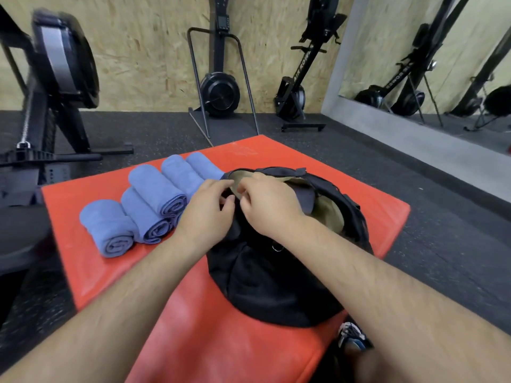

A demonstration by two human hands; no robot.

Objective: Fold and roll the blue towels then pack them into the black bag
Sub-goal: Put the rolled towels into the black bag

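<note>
Head view: blue towels [154, 189] rolled, unpacked, along mat [249, 341] left edge.
Grips: left grip [206, 208], right grip [268, 208] pinching black bag [276, 286] mouth.

Bright, even indoor light with soft shadows; wide-angle bending at edges (far-left machine [63, 59] is blurred), middle clearer
</note>
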